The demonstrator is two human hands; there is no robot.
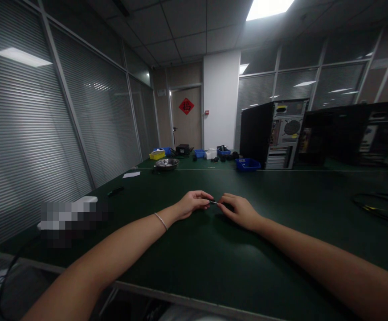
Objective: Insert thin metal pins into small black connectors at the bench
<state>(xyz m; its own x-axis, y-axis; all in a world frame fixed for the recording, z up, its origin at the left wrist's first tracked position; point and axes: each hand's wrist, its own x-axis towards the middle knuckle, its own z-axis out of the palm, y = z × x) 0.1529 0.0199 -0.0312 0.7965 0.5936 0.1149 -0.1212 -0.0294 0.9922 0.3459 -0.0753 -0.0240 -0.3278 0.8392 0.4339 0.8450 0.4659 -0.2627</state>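
Low over the green table, a small slender piece (213, 202) spans the gap between my hands, dark toward the left and pale toward the right. Its kind is too small to make out. My left hand (192, 204), with a beaded bracelet (161, 221) at the wrist, pinches the dark end between thumb and fingers. At the pale end, the thumb and fingertips of my right hand (238, 209) are closed on the piece. Fingers cover both of its ends.
A steel bowl (166, 164), blue bins (248, 164) and a yellow bin (157, 154) stand at the back. Computer towers (283, 133) rise back right. A black cable (381, 207) lies right; a dark green tool (115, 191) and white paper (131, 174) lie left.
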